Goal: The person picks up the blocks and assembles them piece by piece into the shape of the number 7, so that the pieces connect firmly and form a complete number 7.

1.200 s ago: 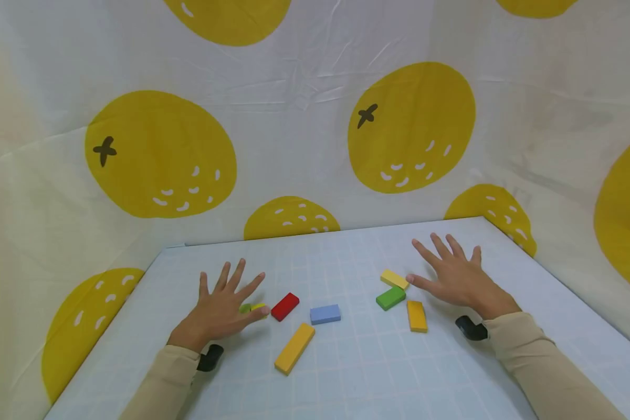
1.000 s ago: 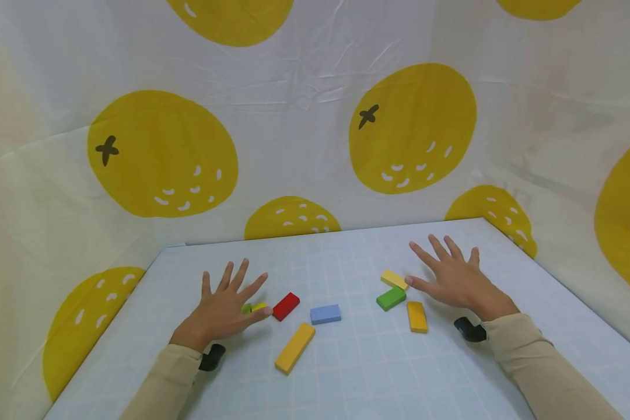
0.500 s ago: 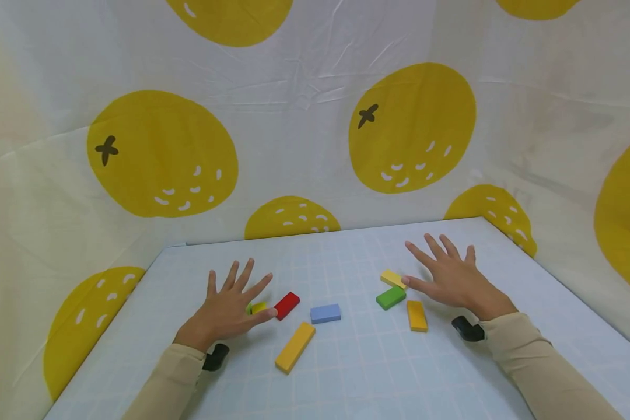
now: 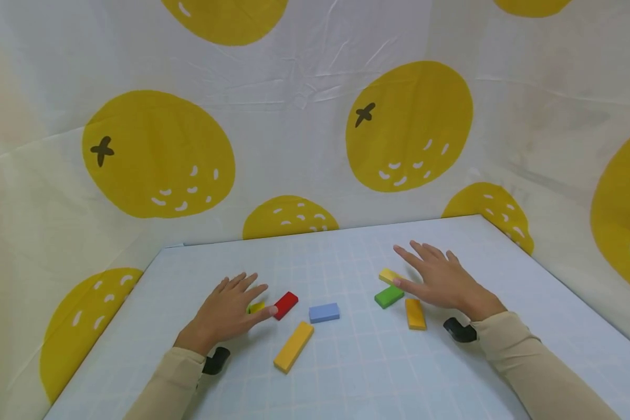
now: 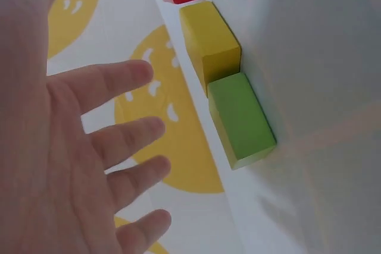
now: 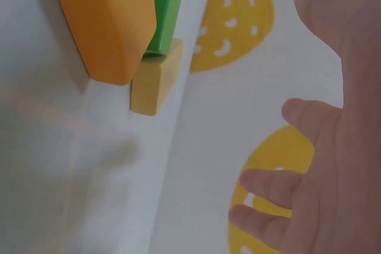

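My left hand (image 4: 223, 315) hovers palm down with spread fingers over the table's left part, holding nothing. Beyond its thumb lie a red block (image 4: 286, 305) and a yellow block (image 4: 257, 307), mostly covered by the hand in the head view. The left wrist view shows a light green block (image 5: 242, 120) touching the yellow one. My right hand (image 4: 443, 283) also hovers with fingers extended and nothing held. Near its thumb are a pale yellow block (image 4: 389, 275), a green block (image 4: 389, 296) and an orange block (image 4: 415, 314); in the right wrist view these three overlap.
Between the hands a blue block (image 4: 324, 312) and a longer yellow-orange block (image 4: 294, 347) lie flat on the pale checked table (image 4: 378, 373). A white curtain (image 4: 299, 134) printed with large yellow fruits hangs behind and at both sides.
Both hands have drifted inward, the left to the right and the right to the left. Their fingers have tipped lower and drawn a little closer together. The blocks stay put.
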{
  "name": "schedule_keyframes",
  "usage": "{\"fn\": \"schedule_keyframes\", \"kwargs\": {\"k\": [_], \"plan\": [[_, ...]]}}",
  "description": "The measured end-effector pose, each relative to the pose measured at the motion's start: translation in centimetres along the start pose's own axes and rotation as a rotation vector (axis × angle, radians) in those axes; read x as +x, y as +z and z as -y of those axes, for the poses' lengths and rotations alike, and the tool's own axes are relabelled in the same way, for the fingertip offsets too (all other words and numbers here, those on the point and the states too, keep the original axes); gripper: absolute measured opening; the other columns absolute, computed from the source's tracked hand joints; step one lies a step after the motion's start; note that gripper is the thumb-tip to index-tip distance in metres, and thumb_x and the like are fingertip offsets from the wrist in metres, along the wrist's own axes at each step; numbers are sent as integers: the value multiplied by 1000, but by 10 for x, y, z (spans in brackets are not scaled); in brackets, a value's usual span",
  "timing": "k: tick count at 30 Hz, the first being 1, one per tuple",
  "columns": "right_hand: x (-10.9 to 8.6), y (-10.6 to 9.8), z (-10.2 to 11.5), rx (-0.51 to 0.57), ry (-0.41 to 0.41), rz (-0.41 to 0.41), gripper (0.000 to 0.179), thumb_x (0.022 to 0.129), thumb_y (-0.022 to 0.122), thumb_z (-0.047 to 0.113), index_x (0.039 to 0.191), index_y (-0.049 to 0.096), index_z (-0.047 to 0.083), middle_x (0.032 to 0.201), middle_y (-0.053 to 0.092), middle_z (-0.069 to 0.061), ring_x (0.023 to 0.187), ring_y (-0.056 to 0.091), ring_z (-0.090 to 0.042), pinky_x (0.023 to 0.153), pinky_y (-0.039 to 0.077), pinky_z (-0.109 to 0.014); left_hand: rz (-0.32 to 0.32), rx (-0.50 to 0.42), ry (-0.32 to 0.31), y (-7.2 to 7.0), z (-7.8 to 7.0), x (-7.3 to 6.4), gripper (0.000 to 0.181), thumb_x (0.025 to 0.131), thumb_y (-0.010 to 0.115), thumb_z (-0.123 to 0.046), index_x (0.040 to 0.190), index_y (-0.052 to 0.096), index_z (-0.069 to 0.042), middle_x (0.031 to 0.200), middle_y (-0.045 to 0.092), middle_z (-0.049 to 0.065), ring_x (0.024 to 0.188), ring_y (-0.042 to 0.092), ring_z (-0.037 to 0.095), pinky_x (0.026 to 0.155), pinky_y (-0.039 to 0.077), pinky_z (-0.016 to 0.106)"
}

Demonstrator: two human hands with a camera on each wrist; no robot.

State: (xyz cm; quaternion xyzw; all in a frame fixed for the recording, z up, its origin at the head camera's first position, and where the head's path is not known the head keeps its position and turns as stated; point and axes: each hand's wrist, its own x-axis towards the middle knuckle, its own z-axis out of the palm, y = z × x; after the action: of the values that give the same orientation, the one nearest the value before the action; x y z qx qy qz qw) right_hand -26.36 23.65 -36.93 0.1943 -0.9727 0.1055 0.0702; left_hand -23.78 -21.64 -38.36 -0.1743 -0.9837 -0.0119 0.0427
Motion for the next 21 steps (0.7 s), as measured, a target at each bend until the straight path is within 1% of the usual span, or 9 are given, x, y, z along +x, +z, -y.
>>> {"fn": "schedule_keyframes", "kwargs": {"k": [5,7,8,10,14,17,21], "plan": [[1,2,9,32,-4,-4,85,92,40,78,159,32,26,159,32,-20,142,28,-46,106,10,-78,-80,-38,62,2,-2,-1,56,91,62,-60,132,67,-24,140,58,4,132,50,28,109,37,56],[1,3,14,36,-7,-5,86,91,40,78,158,34,25,157,35,-19,141,32,-45,106,12,-77,-105,-60,70,3,-4,-2,49,90,67,-54,129,69,-24,136,61,1,128,53,25,105,43,53],[2,4,16,35,-17,-10,86,91,41,78,157,35,25,156,37,-19,140,35,-45,106,15,-76,-113,-79,74,3,-4,-2,46,91,69,-50,128,70,-24,135,61,0,127,54,24,104,45,51],[2,6,18,48,-38,-16,85,91,43,77,157,37,24,154,41,-18,138,39,-43,107,21,-73,-110,-140,74,3,-6,-4,42,91,71,-46,127,70,-24,133,62,-2,125,55,22,102,47,49],[2,11,21,95,-65,-14,83,91,49,73,156,39,23,150,48,-11,136,45,-36,107,32,-64,-94,-248,72,5,-9,-5,39,92,72,-42,127,70,-24,130,62,-5,123,56,20,100,49,47],[3,13,25,154,-61,12,80,91,55,69,156,39,24,149,49,-6,135,47,-32,108,36,-60,-101,-288,62,6,-12,-7,37,92,73,-39,125,71,-24,126,64,-7,120,57,18,99,50,46],[3,17,30,217,-54,46,73,93,61,60,154,42,24,146,52,-3,134,48,-28,107,39,-56,-109,-357,50,6,-16,-7,31,91,75,-35,121,72,-26,120,64,-12,115,59,14,97,52,43]]}}
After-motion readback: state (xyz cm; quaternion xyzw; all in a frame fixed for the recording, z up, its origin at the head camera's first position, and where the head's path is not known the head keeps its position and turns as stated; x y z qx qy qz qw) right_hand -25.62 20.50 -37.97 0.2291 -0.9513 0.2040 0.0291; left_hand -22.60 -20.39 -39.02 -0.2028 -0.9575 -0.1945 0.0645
